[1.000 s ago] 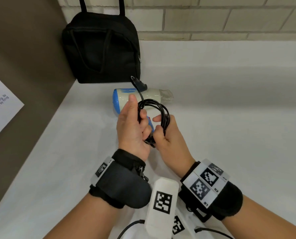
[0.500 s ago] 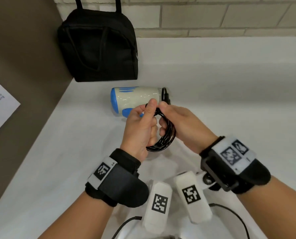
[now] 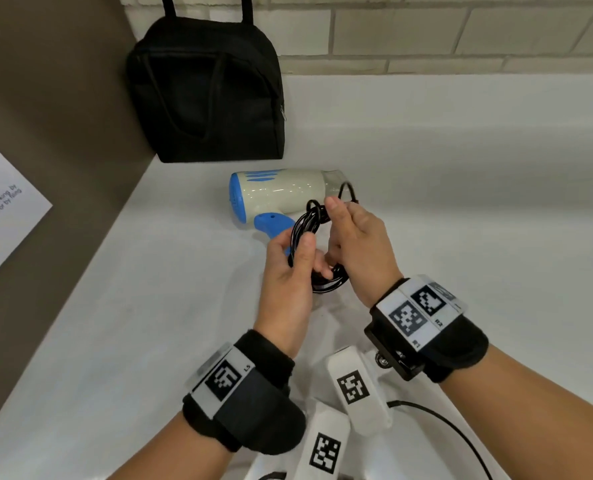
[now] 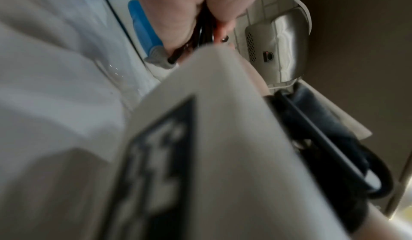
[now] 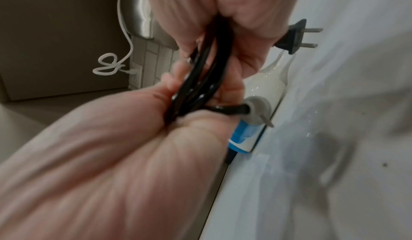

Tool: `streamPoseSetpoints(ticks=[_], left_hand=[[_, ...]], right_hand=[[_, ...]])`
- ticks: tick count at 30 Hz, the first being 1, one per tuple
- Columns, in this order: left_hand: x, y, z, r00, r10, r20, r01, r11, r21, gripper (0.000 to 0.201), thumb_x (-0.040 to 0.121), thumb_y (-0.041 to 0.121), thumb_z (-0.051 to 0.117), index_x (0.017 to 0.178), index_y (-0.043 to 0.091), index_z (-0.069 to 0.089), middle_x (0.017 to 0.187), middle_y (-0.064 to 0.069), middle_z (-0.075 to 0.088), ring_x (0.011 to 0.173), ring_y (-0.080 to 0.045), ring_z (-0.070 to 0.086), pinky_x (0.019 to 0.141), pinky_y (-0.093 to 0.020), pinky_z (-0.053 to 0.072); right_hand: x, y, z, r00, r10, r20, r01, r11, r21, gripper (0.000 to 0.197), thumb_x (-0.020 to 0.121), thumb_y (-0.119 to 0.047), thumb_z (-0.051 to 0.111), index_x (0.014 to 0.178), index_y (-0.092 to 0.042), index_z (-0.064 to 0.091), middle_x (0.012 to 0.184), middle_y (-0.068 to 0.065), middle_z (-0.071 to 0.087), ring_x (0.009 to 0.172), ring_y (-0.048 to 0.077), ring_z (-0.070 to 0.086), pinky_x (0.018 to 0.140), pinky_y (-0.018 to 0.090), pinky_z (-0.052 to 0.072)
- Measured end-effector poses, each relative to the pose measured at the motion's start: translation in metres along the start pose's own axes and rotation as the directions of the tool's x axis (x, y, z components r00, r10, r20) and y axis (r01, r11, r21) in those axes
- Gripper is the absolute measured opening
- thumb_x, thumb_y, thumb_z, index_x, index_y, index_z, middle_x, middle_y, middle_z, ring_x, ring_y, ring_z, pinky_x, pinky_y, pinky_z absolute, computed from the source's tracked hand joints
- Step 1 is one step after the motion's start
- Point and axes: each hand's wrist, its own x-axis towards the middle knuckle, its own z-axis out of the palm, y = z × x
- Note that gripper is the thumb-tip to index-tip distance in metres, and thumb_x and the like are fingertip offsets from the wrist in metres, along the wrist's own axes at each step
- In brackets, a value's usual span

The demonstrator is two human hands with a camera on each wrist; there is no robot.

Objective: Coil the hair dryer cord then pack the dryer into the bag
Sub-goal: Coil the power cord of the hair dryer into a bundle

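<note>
A white and blue hair dryer point(image 3: 277, 195) lies on its side on the white counter point(image 3: 149, 306), in front of a black zip bag point(image 3: 205, 91) standing in the back corner. Its black cord point(image 3: 300, 225) is gathered in a coil just right of the blue handle. My left hand point(image 3: 305, 251) grips the coil's near left side. My right hand point(image 3: 333, 209) pinches strands at the coil's far top. In the right wrist view the bundled cord point(image 5: 200, 78) runs between both hands, and the plug point(image 5: 294, 37) sticks out beyond them.
A brown side panel point(image 3: 46, 98) with a paper notice point(image 3: 4, 209) bounds the counter on the left, and a brick wall point(image 3: 426, 29) runs along the back. A metal wall fixture point(image 4: 278, 50) hangs above the bag. Bare counter stretches to the right.
My right hand has moved from the coil's near side up to its far top, carrying the cord's free end with it. The left hand has kept hold of the coil.
</note>
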Motion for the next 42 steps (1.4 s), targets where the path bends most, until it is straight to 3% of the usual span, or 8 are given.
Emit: streamPoseSetpoints(ticks=[9,16,20,25,29,34,37,42], left_hand=[[0.005,0.014,0.009,0.999,-0.014,-0.03,0.015,1.0,0.024,0.026,0.091,0.034,0.042,0.087,0.01,0.05,0.04,0.012,0.035,0.038,-0.002,0.029,0.042,-0.016,0.027],[0.008,0.021,-0.003,0.973,0.145,0.182,-0.213,0.869,0.447,0.06,0.089,0.018,0.051,0.138,0.031,0.02,0.129,-0.008,0.051,0.106,-0.018,0.057,0.088,-0.028,0.05],[0.009,0.027,0.0,0.973,0.15,0.177,-0.219,0.846,0.486,0.048,0.093,0.021,0.041,0.138,0.027,0.026,0.09,0.004,0.056,0.072,-0.014,0.055,0.073,-0.031,0.047],[0.006,0.028,0.001,0.986,0.147,0.073,-0.164,0.915,0.369,0.035,0.094,0.022,0.04,0.128,0.028,0.038,0.114,-0.018,0.055,0.106,-0.045,0.047,0.088,-0.058,0.044],[0.011,0.021,-0.005,0.988,0.143,0.059,-0.155,0.937,0.314,0.024,0.094,0.02,0.04,0.115,0.032,0.04,0.074,0.001,0.049,0.046,-0.009,0.042,0.049,-0.027,0.04],[0.011,0.021,0.0,0.994,0.09,0.062,-0.102,0.969,0.227,0.021,0.095,0.017,0.038,0.108,0.032,0.044,0.065,0.005,0.038,0.04,-0.005,0.034,0.042,-0.014,0.033],[0.01,0.024,0.002,0.995,0.064,0.071,-0.076,0.981,0.176,0.023,0.095,0.016,0.038,0.098,0.037,0.047,0.059,0.005,0.034,0.039,-0.004,0.029,0.042,-0.016,0.03],[0.007,0.018,-0.001,0.988,-0.017,0.155,-0.023,0.967,0.253,0.026,0.094,0.018,0.04,0.119,0.024,0.046,0.061,0.009,0.037,0.039,-0.005,0.033,0.042,-0.013,0.034]], right_hand=[[-0.003,0.006,-0.001,0.996,-0.075,0.039,0.075,0.997,0.003,0.032,0.093,-0.025,0.04,0.063,-0.015,0.037,0.044,-0.008,0.031,0.037,0.004,0.027,0.041,0.023,0.027],[-0.003,-0.002,-0.01,0.973,-0.133,0.187,0.164,0.973,-0.161,0.029,0.094,-0.025,0.038,0.066,-0.017,0.04,0.048,-0.007,0.039,0.039,0.005,0.038,0.044,0.024,0.037],[-0.004,-0.01,-0.013,0.961,-0.107,0.256,0.153,0.974,-0.167,0.031,0.094,-0.024,0.037,0.064,-0.017,0.041,0.043,-0.01,0.042,0.039,0.007,0.043,0.044,0.019,0.041],[0.006,-0.02,-0.021,0.939,-0.035,0.341,0.135,0.952,-0.274,0.024,0.091,-0.029,0.045,0.071,-0.015,0.049,0.061,0.0,0.054,0.056,0.014,0.056,0.055,0.019,0.045],[0.013,-0.024,-0.042,0.988,-0.028,0.152,0.062,0.973,-0.223,0.021,0.083,-0.03,0.058,0.095,-0.017,0.047,0.081,0.001,0.057,0.06,0.013,0.058,0.063,0.029,0.052],[0.028,-0.01,-0.061,0.974,-0.04,0.224,0.189,0.688,-0.701,0.051,0.078,-0.023,0.066,0.123,-0.022,0.042,0.11,0.002,0.047,0.081,0.019,0.056,0.073,0.024,0.043],[0.035,0.0,-0.052,0.959,0.042,0.279,0.158,0.738,-0.656,0.017,0.088,-0.017,0.052,0.103,-0.015,0.059,0.093,0.008,0.063,0.076,0.021,0.061,0.066,0.028,0.051],[0.055,-0.014,-0.048,0.985,-0.065,0.157,0.128,0.892,-0.434,0.02,0.091,-0.01,0.045,0.083,-0.017,0.062,0.07,0.004,0.065,0.052,0.006,0.061,0.055,0.02,0.055]])
